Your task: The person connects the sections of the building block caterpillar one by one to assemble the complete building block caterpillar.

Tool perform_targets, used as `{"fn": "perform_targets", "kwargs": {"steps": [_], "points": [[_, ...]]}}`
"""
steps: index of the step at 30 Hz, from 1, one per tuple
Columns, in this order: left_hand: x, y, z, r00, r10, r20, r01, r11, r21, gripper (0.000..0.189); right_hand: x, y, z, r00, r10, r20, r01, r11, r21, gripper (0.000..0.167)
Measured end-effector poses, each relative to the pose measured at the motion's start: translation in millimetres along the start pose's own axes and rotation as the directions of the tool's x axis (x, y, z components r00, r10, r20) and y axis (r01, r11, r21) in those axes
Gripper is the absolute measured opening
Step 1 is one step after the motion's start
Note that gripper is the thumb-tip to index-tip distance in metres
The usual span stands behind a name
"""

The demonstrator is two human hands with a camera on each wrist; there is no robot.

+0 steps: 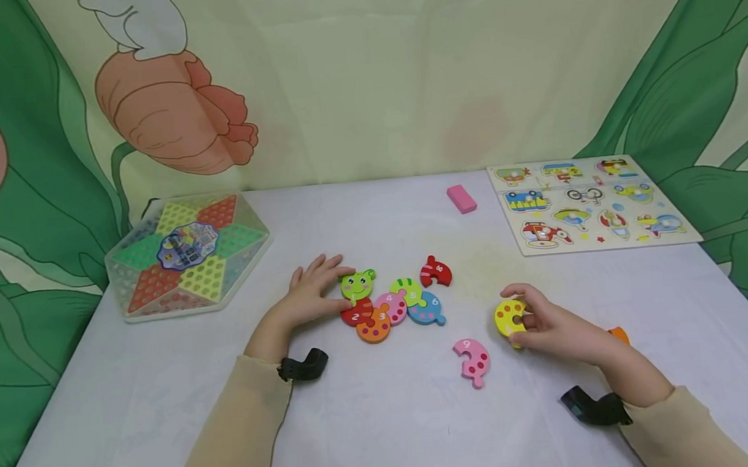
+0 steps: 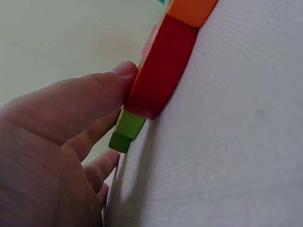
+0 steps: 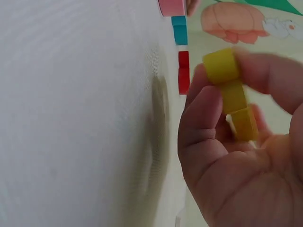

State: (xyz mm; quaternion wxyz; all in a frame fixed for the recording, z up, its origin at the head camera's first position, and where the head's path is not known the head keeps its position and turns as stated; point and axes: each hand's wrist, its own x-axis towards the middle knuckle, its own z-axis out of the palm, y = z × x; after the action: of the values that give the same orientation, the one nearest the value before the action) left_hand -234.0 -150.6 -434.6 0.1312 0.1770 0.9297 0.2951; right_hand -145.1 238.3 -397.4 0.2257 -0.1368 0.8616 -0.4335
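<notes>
Well inside tabletop edges [image 1: 357,188], yellow piece [image 1: 505,317].

A pink block [image 1: 461,199] flanks a picture board [image 1: 595,210].

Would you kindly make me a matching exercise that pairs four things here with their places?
1. yellow piece
2. plain pink block
3. green face piece
4. hexagonal box

A. near the table's left edge
B. held in the right hand
C. beside the left hand
D. just left of the picture board

Pairs: 1-B, 2-D, 3-C, 4-A.
</notes>
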Motion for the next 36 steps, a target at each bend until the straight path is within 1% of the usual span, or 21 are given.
{"fn": "perform_targets", "kwargs": {"steps": [2,3,6,9,11,15,21,24,27,30,34,36], "points": [[-0.2,0.1,-0.1,1.000,0.001,-0.001,-0.001,1.000,-0.002,0.057,1.8,-1,0,1.000,-0.005,0.002,0.005,1.000,0.011,0.063],[-0.3,0.2,-0.3,1.000,0.001,0.000,-0.001,1.000,-0.004,0.057,2.7,-2,1,1.000,-0.011,0.001,0.011,1.000,0.011,0.062],[-0.7,0.8,-0.6,1.000,0.000,0.000,0.000,1.000,-0.006,0.056,6.0,-5,2,1.000,-0.014,-0.025,0.014,1.000,-0.020,0.055],[-1.0,1.0,-0.8,1.000,-0.001,0.000,0.001,1.000,-0.006,0.056,10.1,-9,3,0.998,-0.036,-0.049,0.033,0.997,-0.067,0.055],[-1.1,1.2,-1.0,1.000,-0.001,0.000,0.001,1.000,-0.006,0.056,13.3,-13,3,0.997,-0.058,-0.051,0.054,0.996,-0.073,0.057],[-1.4,1.6,-1.2,1.000,-0.001,0.001,0.001,1.000,-0.009,0.057,18.8,-20,3,0.996,-0.081,-0.034,0.080,0.996,-0.041,0.057],[-2.3,1.0,-1.6,1.000,0.020,0.001,-0.020,1.000,-0.017,0.056,25.6,-30,6,0.997,-0.075,-0.021,0.076,0.997,0.005,0.050],[-2.8,0.4,-2.0,0.999,0.032,-0.001,-0.032,0.999,-0.024,0.055,28.0,-33,9,0.995,-0.093,-0.030,0.094,0.995,0.028,0.042],[-3.1,0.3,-2.1,0.999,0.034,-0.001,-0.034,0.999,-0.025,0.056,30.6,-35,11,0.991,-0.118,-0.056,0.120,0.992,0.026,0.031],[-3.2,0.5,-2.1,1.000,0.031,0.001,-0.031,0.999,-0.019,0.056,33.7,-37,13,0.986,-0.142,-0.082,0.143,0.990,-0.001,0.024],[-2.8,0.8,-2.0,1.000,0.024,0.001,-0.024,1.000,-0.010,0.056,38.3,-39,15,0.983,-0.167,-0.082,0.162,0.985,-0.055,0.029],[-2.3,1.3,-1.9,1.000,0.023,0.002,-0.023,1.000,-0.008,0.056,40.5,-39,17,0.984,-0.163,-0.076,0.156,0.984,-0.084,0.033]]}}
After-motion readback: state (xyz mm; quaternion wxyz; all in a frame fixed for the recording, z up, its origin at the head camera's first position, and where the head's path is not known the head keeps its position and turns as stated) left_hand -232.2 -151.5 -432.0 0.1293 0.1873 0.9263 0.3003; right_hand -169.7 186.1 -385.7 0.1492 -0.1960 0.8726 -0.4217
